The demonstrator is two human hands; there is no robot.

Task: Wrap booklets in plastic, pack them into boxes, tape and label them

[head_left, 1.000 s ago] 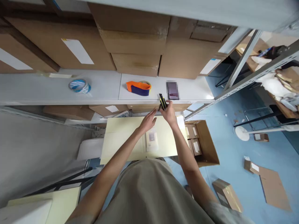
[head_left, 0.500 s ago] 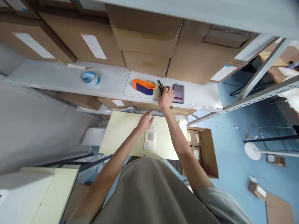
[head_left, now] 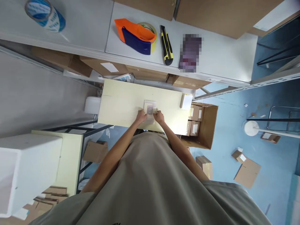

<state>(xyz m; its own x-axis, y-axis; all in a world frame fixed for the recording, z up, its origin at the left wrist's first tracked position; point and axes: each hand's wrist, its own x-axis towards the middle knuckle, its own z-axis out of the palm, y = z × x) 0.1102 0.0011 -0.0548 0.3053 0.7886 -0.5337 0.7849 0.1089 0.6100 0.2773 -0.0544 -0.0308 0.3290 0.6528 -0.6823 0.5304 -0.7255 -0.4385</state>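
Note:
On the pale yellow tabletop (head_left: 122, 100) lies a flat see-through packet (head_left: 150, 109) with a darker printed square in its middle. My left hand (head_left: 141, 116) is closed at the packet's left edge. At its right edge, my right hand (head_left: 159, 117) is closed too, fingers curled in. The packet's near part extends between both hands. On the shelf beyond lie a black and yellow utility knife (head_left: 166, 45), an orange and purple tape dispenser (head_left: 136, 36) with a tape roll, and a phone (head_left: 191, 53) whose screen is blurred out.
A blue and white tape roll (head_left: 45, 15) stands on the shelf (head_left: 86, 28) at left. A small white box (head_left: 186, 101) sits at the table's right end. Beside it, an open carton (head_left: 209, 125) holds several smaller boxes. Flattened cardboard (head_left: 248, 172) lies on the blue floor.
My right hand has left the utility knife on the shelf and come down to the packet. My left hand has moved nearer to me, onto the packet. The view has tilted downward.

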